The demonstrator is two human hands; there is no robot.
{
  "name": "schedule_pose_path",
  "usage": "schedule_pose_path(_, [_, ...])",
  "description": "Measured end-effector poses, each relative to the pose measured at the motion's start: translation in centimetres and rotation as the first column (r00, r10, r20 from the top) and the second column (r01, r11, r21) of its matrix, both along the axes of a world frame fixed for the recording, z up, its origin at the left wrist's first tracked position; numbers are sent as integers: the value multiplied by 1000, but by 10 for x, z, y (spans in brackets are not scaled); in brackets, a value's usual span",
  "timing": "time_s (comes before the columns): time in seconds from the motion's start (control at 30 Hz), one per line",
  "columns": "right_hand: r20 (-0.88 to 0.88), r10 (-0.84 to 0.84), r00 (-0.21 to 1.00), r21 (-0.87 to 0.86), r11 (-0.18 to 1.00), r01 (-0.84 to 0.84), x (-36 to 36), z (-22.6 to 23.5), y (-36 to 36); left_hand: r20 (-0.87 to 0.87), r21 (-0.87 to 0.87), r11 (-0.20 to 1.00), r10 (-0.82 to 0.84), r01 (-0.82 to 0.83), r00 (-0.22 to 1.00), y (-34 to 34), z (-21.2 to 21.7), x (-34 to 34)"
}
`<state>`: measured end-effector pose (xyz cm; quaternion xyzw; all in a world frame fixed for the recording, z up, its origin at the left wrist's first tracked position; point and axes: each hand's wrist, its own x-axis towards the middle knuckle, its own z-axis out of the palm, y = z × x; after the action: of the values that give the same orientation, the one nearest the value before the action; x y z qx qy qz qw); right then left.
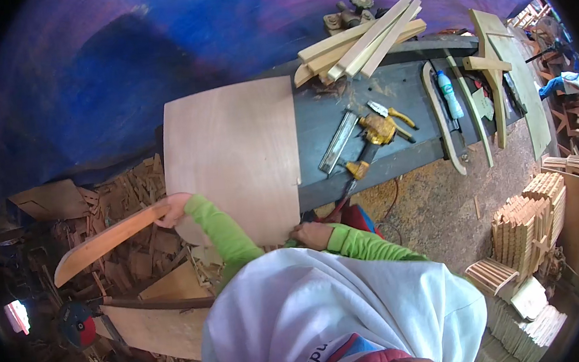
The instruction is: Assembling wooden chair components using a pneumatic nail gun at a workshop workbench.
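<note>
A wooden slat [107, 246] is gripped at one end by the left hand [175, 210], its length slanting leftward from the pale panel [232, 144]; whether anything is held by the right hand [313, 235] cannot be told.

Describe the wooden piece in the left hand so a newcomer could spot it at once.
Find the large pale panel at the left of the dark bench. By the panel's lower left edge, the left hand holds one end of a wooden piece. It is long, smooth and orange-brown, with a rounded far end, unlike the jumbled scraps around it.
</note>
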<state>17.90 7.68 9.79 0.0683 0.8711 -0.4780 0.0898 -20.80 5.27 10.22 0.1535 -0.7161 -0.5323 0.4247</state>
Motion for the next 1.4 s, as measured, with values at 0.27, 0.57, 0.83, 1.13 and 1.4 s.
schedule_pose_path(0.27, [-82,-517,852,-300,828,474,70,137,167,233,-148,84,-965,985,117,234,44,156])
schedule_pose_path(0.57, [-634,-397,664,230,723,652,44,201,435,579,438,-174,-696,882,-424,298,21,152])
schedule_pose_path(0.83, [-148,101,984,489,872,-16,3,199,464,530,558,-102,-720,824,-448,289,27,166])
schedule_pose_path(1.13, [235,232,944,881,360,-308,18,182,501,463,494,-158,-784,855,-413,284,-12,155])
schedule_pose_path(1.4, [248,279,928,740,563,-368,3,163,530,477,424,-173,-792,889,-381,265,6,172])
